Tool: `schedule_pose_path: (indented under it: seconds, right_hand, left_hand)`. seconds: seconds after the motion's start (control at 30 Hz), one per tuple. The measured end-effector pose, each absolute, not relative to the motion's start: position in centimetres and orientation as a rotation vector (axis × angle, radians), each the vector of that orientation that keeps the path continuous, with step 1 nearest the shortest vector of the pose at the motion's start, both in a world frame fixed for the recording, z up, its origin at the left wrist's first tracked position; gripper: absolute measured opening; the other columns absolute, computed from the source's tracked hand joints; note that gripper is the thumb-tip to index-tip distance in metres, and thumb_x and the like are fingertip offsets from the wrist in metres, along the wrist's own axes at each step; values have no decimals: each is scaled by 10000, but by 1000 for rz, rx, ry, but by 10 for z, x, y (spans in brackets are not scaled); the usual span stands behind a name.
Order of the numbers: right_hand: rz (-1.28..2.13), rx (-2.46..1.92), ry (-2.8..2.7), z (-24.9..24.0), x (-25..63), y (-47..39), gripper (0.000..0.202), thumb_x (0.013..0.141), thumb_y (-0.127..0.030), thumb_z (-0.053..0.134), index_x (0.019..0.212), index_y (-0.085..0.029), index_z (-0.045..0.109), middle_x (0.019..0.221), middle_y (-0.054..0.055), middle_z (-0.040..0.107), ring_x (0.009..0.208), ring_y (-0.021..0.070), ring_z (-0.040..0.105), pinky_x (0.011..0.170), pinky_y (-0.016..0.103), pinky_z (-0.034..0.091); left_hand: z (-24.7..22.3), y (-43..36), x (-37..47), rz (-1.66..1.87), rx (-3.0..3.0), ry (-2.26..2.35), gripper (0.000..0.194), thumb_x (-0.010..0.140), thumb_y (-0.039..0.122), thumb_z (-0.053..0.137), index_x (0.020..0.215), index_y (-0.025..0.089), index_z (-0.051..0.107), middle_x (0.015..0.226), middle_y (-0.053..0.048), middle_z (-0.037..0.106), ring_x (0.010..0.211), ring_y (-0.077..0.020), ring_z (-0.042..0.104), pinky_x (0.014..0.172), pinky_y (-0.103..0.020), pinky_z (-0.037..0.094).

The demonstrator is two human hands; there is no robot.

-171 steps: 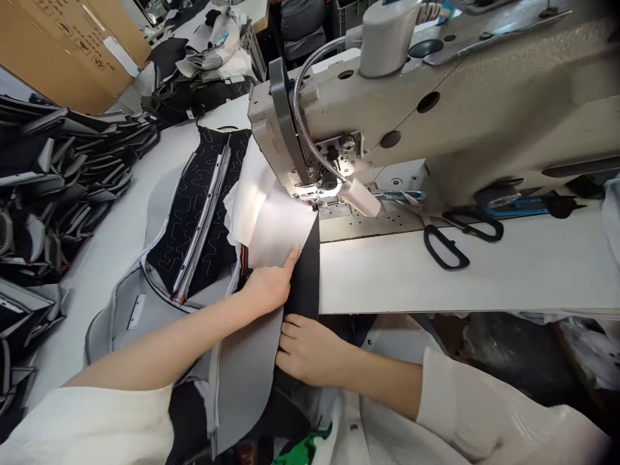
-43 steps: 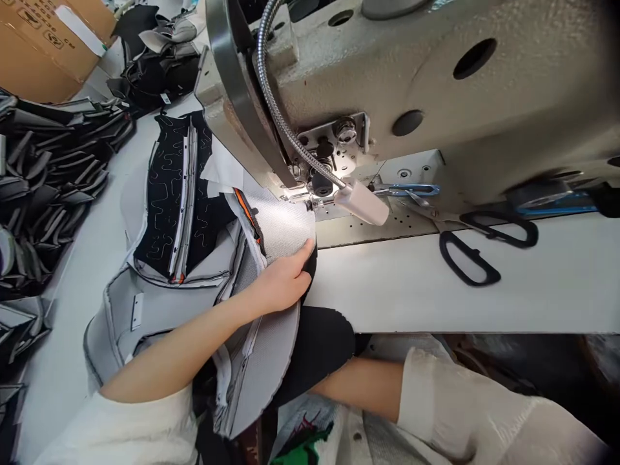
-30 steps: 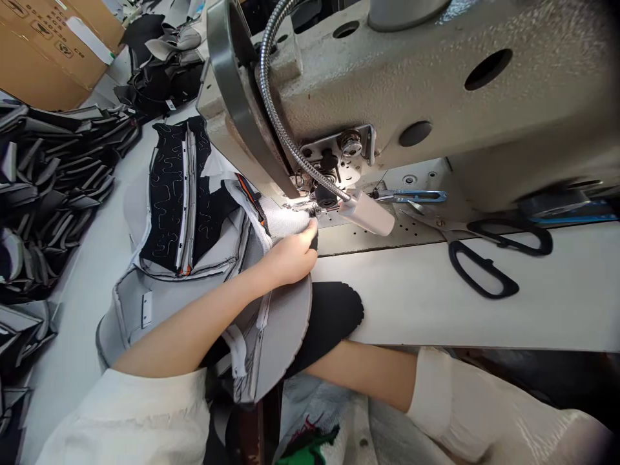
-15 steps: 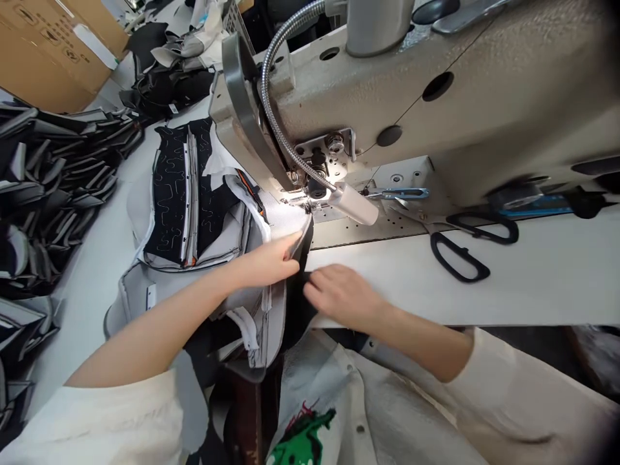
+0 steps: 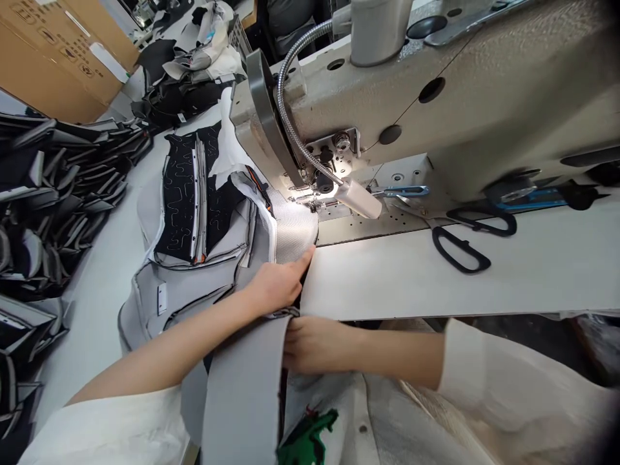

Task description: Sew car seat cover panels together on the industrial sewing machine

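Under the lit needle area of the sewing machine (image 5: 320,194) lies the edge of a grey and black padded fabric piece (image 5: 295,229). My left hand (image 5: 278,284) presses on this fabric close to its right edge, index finger stretched toward the needle, the other fingers curled. Lower down, at the table's front edge, my right hand (image 5: 314,345) is closed on the edge of a grey fabric panel (image 5: 247,394) that hangs toward my lap; its fingertips are partly hidden behind the panel. A black quilted section (image 5: 181,200) lies to the left of the machine head.
Black-handled scissors (image 5: 462,248) and blue-handled snips (image 5: 400,191) lie at the machine base. Stacks of black and grey pieces (image 5: 62,194) fill the left side. At the back left are a cardboard box (image 5: 58,58) and a fabric heap (image 5: 198,58).
My right hand has moved down and left, and a wide grey panel now hangs beside it. My left hand has shifted slightly, its index finger now extended. The view has shifted a little.
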State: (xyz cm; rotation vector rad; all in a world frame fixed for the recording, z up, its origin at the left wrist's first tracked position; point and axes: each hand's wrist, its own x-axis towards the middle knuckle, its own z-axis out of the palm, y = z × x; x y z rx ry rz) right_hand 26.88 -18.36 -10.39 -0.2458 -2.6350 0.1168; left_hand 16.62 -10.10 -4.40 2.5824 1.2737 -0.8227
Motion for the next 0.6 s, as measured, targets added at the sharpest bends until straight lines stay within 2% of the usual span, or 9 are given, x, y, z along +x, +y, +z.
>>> schedule_pose_path:
  seconds: [0.07, 0.1, 0.2, 0.23, 0.3, 0.4, 0.5, 0.6]
  right_hand:
    - [46, -216, -2615, -110, 299, -171, 267, 911, -98, 427, 1111, -135, 600, 1096, 80, 641, 1044, 154, 541, 1030, 296, 313]
    - [42, -221, -2605, -111, 309, -165, 269, 917, -121, 439, 1148, -140, 576, 1094, 78, 632, 1040, 159, 535, 1011, 311, 324]
    - [129, -310, -2656, -107, 321, -141, 242, 910, -289, 514, 1120, -185, 573, 1005, 58, 620, 918, 175, 534, 778, 311, 407]
    - [133, -327, -2691, -105, 321, -133, 207, 908, -301, 515, 1063, -187, 590, 954, 52, 618, 874, 177, 530, 712, 306, 395]
    - [55, -298, -2757, -99, 319, -115, 139, 915, -219, 482, 917, -173, 613, 860, 42, 611, 825, 176, 522, 677, 306, 367]
    - [-99, -203, -2804, -94, 313, -99, 209, 890, -84, 436, 802, -151, 615, 775, 38, 612, 788, 182, 530, 662, 315, 347]
    - [-121, -270, -2779, -96, 305, -112, 212, 859, -66, 434, 785, -122, 624, 710, 60, 619, 677, 184, 527, 573, 311, 310]
    - [-14, -299, -2688, -110, 292, -145, 205, 872, -100, 443, 777, -115, 624, 678, 65, 616, 672, 180, 527, 621, 323, 353]
  left_hand:
    - [-38, -89, 153, -666, 2498, 1272, 733, 819, 188, 372, 1489, 155, 75, 862, -72, 697, 685, -215, 639, 631, -299, 470]
    - [-34, -84, 149, -589, 2434, 1280, 729, 812, 185, 372, 1488, 169, 102, 830, -51, 699, 640, -193, 623, 607, -277, 458]
    - [-26, -73, 143, -435, 2246, 1240, 710, 777, 163, 383, 1467, 240, 231, 965, -19, 704, 588, -135, 587, 572, -234, 442]
    - [-25, -72, 142, -402, 2203, 1220, 708, 762, 154, 386, 1454, 249, 270, 1057, -16, 689, 615, -128, 597, 595, -230, 456]
    - [-22, -70, 142, -341, 2168, 1196, 703, 739, 148, 395, 1434, 231, 325, 1242, -20, 610, 781, -141, 637, 718, -237, 487]
    - [-19, -71, 147, -314, 2188, 1236, 679, 742, 162, 406, 1418, 194, 361, 1373, -27, 499, 1076, -183, 588, 895, -258, 458]
    - [-15, -74, 159, -454, 2225, 1334, 675, 760, 165, 408, 1430, 206, 339, 1311, -48, 559, 1067, -199, 601, 863, -276, 475]
    - [-12, -77, 172, -603, 2301, 1341, 668, 769, 154, 403, 1431, 202, 332, 1238, -76, 611, 1024, -216, 621, 829, -287, 481]
